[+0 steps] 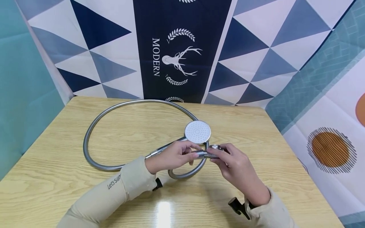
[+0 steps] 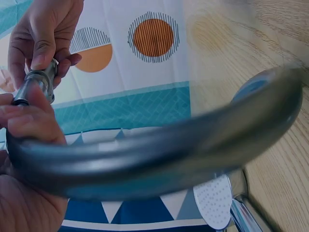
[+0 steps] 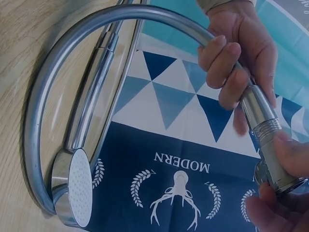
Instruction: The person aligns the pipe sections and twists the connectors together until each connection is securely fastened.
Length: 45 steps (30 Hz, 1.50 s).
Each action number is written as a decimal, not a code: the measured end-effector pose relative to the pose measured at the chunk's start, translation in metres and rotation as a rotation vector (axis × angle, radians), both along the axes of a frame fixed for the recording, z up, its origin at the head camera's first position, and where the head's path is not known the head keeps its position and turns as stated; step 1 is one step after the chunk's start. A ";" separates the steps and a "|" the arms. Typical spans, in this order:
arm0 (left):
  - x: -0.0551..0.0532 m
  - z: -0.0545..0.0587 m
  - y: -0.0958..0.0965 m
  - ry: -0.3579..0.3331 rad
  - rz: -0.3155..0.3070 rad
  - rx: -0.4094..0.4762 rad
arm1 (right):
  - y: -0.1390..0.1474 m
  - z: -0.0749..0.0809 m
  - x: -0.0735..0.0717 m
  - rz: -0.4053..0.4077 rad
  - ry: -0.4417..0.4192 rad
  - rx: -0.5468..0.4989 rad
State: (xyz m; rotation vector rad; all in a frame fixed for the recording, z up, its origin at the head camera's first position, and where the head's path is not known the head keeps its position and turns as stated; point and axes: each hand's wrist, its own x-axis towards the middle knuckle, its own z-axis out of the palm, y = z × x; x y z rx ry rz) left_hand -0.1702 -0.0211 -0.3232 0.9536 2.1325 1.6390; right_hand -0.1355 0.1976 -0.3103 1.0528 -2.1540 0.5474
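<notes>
A shower head (image 1: 197, 132) with a white dotted face lies on the table, its chrome handle joined to a grey hose (image 1: 86, 139). My left hand (image 1: 176, 155) grips the hose near its other end, fingers curled round it beside the chrome end nut (image 3: 257, 104). My right hand (image 1: 233, 163) pinches a chrome threaded fitting (image 3: 271, 152) between thumb and fingers. In the right wrist view the fitting's threads meet the mouth of the nut, in line with it, with several turns showing. The fitting's far end is partly hidden by the right fingers.
The hose loops widely over the left of the wooden table (image 1: 256, 133) and curls under the hands. A patterned cloth (image 1: 114, 47) hangs behind the table's back edge, with more cloth at both sides. Black camera mounts (image 1: 238, 206) project from the wrists.
</notes>
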 end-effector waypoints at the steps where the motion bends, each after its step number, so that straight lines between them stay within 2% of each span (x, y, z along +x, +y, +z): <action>1: 0.000 0.001 0.000 -0.020 0.002 -0.011 | 0.000 0.000 0.000 0.001 0.000 -0.002; 3: 0.000 0.002 0.000 -0.049 0.010 -0.018 | 0.000 0.000 -0.001 0.002 0.001 -0.002; 8: -0.001 0.001 0.000 -0.064 0.037 0.017 | 0.000 0.001 -0.001 0.004 0.002 0.011; 11: -0.001 -0.001 0.000 -0.070 0.015 0.051 | 0.001 0.001 0.000 0.002 0.006 0.023; 17: -0.003 -0.003 -0.003 -0.032 -0.056 0.114 | 0.001 0.002 0.001 0.000 0.018 0.036; 22: -0.004 0.000 -0.004 -0.051 -0.071 0.135 | 0.001 0.006 0.001 -0.015 0.030 0.047; 31: -0.004 -0.002 0.001 -0.050 -0.048 0.127 | 0.003 0.004 0.001 -0.021 0.021 0.035; 34: -0.003 -0.002 0.003 -0.069 -0.029 0.120 | 0.005 0.002 0.000 -0.019 0.026 0.028; 41: -0.003 0.000 0.008 -0.134 0.060 0.017 | 0.006 0.000 -0.004 -0.020 0.024 0.022; 45: -0.001 0.003 0.007 -0.169 0.077 0.020 | 0.005 0.001 -0.004 -0.013 0.035 0.016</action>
